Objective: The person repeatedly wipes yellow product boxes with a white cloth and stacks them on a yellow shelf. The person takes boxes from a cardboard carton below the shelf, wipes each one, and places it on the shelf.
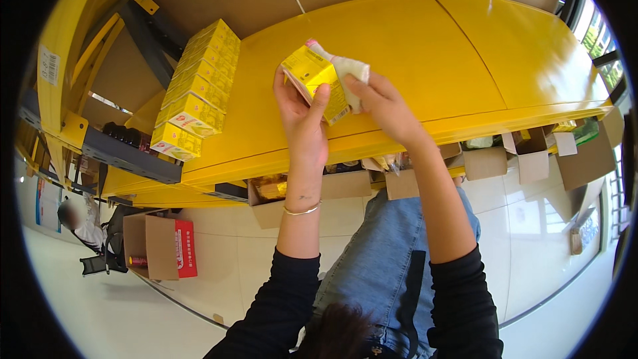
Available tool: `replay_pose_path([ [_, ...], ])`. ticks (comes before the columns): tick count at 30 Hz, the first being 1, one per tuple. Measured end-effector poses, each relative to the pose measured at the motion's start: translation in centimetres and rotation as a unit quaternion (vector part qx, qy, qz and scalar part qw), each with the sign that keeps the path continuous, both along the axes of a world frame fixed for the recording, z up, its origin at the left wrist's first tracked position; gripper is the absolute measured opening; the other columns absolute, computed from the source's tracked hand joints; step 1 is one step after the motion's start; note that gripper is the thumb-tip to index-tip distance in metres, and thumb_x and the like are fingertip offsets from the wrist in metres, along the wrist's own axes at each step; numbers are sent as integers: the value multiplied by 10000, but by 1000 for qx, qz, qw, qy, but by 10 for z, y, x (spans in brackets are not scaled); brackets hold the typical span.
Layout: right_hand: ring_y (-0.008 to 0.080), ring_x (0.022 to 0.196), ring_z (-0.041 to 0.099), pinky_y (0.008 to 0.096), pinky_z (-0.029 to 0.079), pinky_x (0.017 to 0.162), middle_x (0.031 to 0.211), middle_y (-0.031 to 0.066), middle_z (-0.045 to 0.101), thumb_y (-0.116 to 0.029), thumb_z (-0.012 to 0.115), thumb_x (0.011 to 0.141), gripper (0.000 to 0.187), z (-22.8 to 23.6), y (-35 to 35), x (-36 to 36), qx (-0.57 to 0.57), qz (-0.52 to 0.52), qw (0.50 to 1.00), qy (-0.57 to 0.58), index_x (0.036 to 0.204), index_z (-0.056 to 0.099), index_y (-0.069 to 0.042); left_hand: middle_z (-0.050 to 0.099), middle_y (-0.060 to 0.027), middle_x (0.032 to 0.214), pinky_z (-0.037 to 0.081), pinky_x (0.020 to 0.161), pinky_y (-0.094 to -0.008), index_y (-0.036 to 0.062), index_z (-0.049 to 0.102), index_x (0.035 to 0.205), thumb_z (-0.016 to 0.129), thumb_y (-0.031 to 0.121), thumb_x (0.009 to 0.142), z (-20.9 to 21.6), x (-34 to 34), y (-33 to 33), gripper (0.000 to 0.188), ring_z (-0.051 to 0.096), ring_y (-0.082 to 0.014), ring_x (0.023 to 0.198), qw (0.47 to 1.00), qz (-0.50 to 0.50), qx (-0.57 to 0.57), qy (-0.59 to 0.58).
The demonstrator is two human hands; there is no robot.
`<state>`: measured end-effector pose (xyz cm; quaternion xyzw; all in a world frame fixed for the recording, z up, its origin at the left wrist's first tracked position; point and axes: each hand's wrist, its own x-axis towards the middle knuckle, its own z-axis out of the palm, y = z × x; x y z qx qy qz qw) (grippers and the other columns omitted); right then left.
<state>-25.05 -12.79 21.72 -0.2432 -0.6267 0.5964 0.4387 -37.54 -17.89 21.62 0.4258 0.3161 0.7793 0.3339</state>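
Observation:
A small yellow carton (312, 74) is held up over the yellow shelf (425, 60). My left hand (300, 116) grips it from below, thumb across its front. My right hand (380, 103) holds the carton's right side together with a white packet (345, 70) that shows behind the carton. Both hands meet at the carton above the shelf's front part. At the shelf's left stands a stacked row of the same yellow cartons (196, 93).
Open cardboard boxes (531, 159) sit on the level under the shelf's front edge. A red and brown cardboard box (163, 246) stands on the white tiled floor at the left. Another person (80, 223) is at the far left. Windows are at the right.

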Motion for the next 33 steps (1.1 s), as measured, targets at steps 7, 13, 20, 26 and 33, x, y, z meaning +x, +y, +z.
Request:
replay_pose_path([
  [7,77,732,437,209,341,660,803,-17,524,-348,508,919,334,-1,-1,12,-90,26,994,50,1035,584,-45,346,-86,1326,289,1044,-344,67,204,1372,694,95,800,-2,6,3,753,354,-194,1234,1000,-12,5,23],
  [13,102,633,420,253,353,585,687,8,510,-335,469,946,361,12,-11,5,-18,-4,997,-73,888,571,6,354,-110,1295,353,998,-340,47,126,1386,679,116,807,-2,8,3,804,402,-204,1185,996,3,20,84],
  [20,209,425,355,358,321,439,494,177,406,-335,467,942,484,1,-4,1,151,-180,964,-127,662,500,59,387,-114,1244,375,974,-323,-3,180,1352,677,79,786,3,8,-1,758,420,-183,1152,991,46,-6,129],
  [26,147,519,466,330,360,454,581,85,522,-410,434,948,513,-9,0,7,18,-224,970,-90,721,556,34,410,-87,1215,419,911,-290,26,204,1358,678,45,758,2,12,0,765,441,-157,1112,985,76,7,156],
  [33,108,706,528,240,446,606,865,30,586,-376,398,970,430,4,-4,4,-20,-138,989,47,1047,558,16,411,-92,1225,404,934,-306,36,199,1361,649,6,742,-6,11,1,766,438,-181,1131,979,102,-6,177],
])
